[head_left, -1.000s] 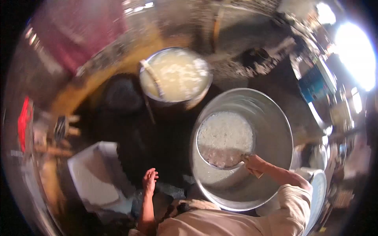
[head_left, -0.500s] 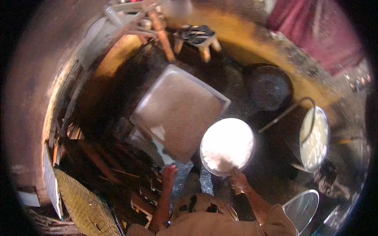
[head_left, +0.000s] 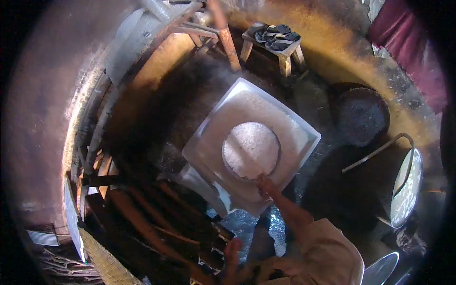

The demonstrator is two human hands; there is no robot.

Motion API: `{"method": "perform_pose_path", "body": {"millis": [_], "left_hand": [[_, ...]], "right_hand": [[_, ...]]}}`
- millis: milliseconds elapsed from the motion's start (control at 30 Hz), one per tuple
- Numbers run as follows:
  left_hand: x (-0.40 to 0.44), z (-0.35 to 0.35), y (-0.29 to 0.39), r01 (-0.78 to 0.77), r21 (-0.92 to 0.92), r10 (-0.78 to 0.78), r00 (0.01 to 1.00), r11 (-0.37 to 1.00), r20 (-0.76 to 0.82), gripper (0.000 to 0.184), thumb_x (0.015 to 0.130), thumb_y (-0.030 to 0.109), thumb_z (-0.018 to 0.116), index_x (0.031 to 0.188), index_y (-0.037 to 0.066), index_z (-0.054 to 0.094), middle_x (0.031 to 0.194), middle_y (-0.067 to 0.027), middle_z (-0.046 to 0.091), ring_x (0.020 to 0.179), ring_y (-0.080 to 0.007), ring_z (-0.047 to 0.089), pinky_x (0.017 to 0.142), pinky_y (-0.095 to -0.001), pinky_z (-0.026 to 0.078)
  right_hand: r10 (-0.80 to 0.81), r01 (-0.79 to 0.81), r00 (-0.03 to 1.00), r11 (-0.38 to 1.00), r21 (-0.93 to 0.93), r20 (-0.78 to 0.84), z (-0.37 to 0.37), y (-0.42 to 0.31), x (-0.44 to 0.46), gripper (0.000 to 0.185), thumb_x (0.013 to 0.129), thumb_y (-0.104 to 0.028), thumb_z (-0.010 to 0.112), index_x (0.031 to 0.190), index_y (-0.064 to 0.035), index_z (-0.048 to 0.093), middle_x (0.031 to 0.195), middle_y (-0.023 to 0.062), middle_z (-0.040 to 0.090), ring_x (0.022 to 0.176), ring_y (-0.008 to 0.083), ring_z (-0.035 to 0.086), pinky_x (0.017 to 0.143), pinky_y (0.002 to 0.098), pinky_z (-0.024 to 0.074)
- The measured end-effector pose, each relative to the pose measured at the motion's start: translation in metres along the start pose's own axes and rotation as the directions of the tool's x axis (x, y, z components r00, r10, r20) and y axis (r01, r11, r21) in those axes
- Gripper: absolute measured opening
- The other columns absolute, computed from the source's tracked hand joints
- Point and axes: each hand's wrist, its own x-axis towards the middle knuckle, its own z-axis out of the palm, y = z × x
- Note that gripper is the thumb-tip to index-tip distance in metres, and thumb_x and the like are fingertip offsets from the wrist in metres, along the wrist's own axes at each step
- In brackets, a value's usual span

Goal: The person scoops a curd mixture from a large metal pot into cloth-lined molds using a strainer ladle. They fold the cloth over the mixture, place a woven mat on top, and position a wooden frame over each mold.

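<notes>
My right hand point(head_left: 266, 186) grips the near rim of a round shallow pan point(head_left: 251, 149) filled with a white, grainy or powdery material. The pan is over a square, pale-rimmed tray point(head_left: 304, 147), which holds a layer of similar whitish stuff. Whether the pan rests on the tray or hovers above it I cannot tell. My left hand point(head_left: 232, 249) is low in front of my body, apart from the tray, with nothing visible in it; its fingers look loosely apart. A crumpled pale sheet or sack point(head_left: 204, 185) lies at the tray's near left edge.
At right stands a round vessel point(head_left: 406, 190) of whitish contents, with a bent-handled rod point(head_left: 375, 152) against it. Behind lies a dark round pan point(head_left: 363, 116). A small wooden stool point(head_left: 285, 61) bears sandals point(head_left: 278, 38). Firewood point(head_left: 137, 213) and a woven mat point(head_left: 107, 256) are at left.
My right hand has carried the round pan leftward from beside the tray to over it, out of the bright sunlight. My left hand has drawn back toward my body. The view has shifted.
</notes>
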Motion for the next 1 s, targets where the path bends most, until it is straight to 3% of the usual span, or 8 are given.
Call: {"method": "perform_pose_path", "body": {"millis": [167,267,400,600,667,733,800,1000], "left_hand": [[-0.016,0.002,0.022,-0.109,0.05,0.109,0.994,0.993,0.005,0.029,0.084,0.023,0.057,0.104,0.003,0.055,0.094,-0.0055,0.06,0.078,-0.0147,0.058,0.068,-0.0275,0.045],[-0.018,0.015,0.034,-0.106,0.106,0.101,0.994,0.989,0.051,0.026,0.083,0.022,0.057,0.102,0.004,0.056,0.09,-0.0058,0.061,0.077,-0.0142,0.058,0.067,-0.0262,0.045],[-0.012,0.042,0.02,-0.301,0.138,0.258,0.929,0.944,0.264,0.024,0.083,0.022,0.056,0.1,0.005,0.058,0.087,-0.0049,0.061,0.074,-0.0124,0.057,0.064,-0.024,0.044],[-0.085,0.155,0.021,-0.476,0.339,0.22,0.786,0.812,0.577,0.025,0.082,0.02,0.058,0.101,0.005,0.056,0.084,-0.0053,0.06,0.068,-0.0097,0.056,0.054,-0.0214,0.04],[-0.026,0.176,-0.011,0.125,0.209,-0.243,0.406,0.97,0.881,0.029,0.083,0.025,0.057,0.104,0.004,0.055,0.087,-0.0065,0.061,0.07,-0.0096,0.057,0.052,-0.0194,0.04],[-0.127,0.235,-0.04,-0.478,0.445,0.015,0.694,0.757,0.72,0.035,0.083,0.029,0.058,0.107,0.004,0.054,0.089,-0.0072,0.061,0.07,-0.0093,0.057,0.05,-0.0181,0.041],[-0.15,0.282,-0.074,-0.601,0.566,-0.113,0.623,0.564,0.774,0.038,0.084,0.033,0.058,0.11,0.006,0.054,0.091,-0.0066,0.061,0.071,-0.0094,0.057,0.056,-0.0197,0.044],[-0.305,0.368,-0.211,-0.805,0.516,-0.325,0.423,0.294,0.846,0.043,0.088,0.041,0.043,0.108,0.005,0.055,0.095,-0.0046,0.059,0.081,-0.0127,0.056,0.067,-0.0275,0.044]], "right_hand": [[0.277,-0.178,0.961,0.677,0.714,-0.024,-0.023,-0.005,-0.006,0.063,0.068,-0.015,0.062,0.127,-0.0125,0.04,0.094,0.0179,0.059,0.077,0.0321,0.061,0.066,0.0411,0.0512],[0.488,-0.368,0.873,0.619,0.694,0.027,-0.037,-0.001,-0.017,0.06,0.072,-0.018,0.061,0.126,-0.0118,0.036,0.099,0.0176,0.058,0.081,0.0336,0.06,0.073,0.0419,0.05],[0.876,-0.352,0.379,-0.162,0.922,0.299,-0.198,-0.019,-0.109,0.054,0.075,-0.021,0.059,0.12,-0.0071,0.034,0.099,0.0188,0.058,0.087,0.0349,0.059,0.081,0.0429,0.0473],[0.848,0.161,0.461,0.212,0.964,-0.263,-0.271,0.059,-0.347,0.046,0.071,-0.015,0.064,0.105,-0.0044,0.036,0.092,0.0201,0.057,0.086,0.0354,0.059,0.074,0.0416,0.0476],[0.751,0.389,0.355,0.422,0.819,-0.556,-0.253,0.086,-0.462,0.046,0.07,-0.012,0.065,0.106,-0.0029,0.038,0.089,0.0189,0.057,0.086,0.0321,0.06,0.072,0.0391,0.0474],[0.691,0.406,0.31,0.525,0.748,-0.654,-0.229,0.105,-0.585,0.046,0.069,-0.011,0.065,0.106,-0.002,0.04,0.09,0.0183,0.057,0.087,0.0297,0.06,0.073,0.0363,0.0466],[0.705,0.396,0.151,0.599,0.696,-0.693,-0.183,0.118,-0.664,0.045,0.068,-0.011,0.064,0.106,-0.0033,0.042,0.087,0.0208,0.057,0.083,0.0396,0.058,0.071,0.0414,0.0462],[0.999,-0.158,0.014,-0.033,0.987,0.035,0.083,0.14,-0.874,0.019,0.076,-0.015,0.058,0.083,0.0022,0.059,0.068,0.0149,0.06,0.062,0.0207,0.057,0.058,0.0379,0.045]]}}
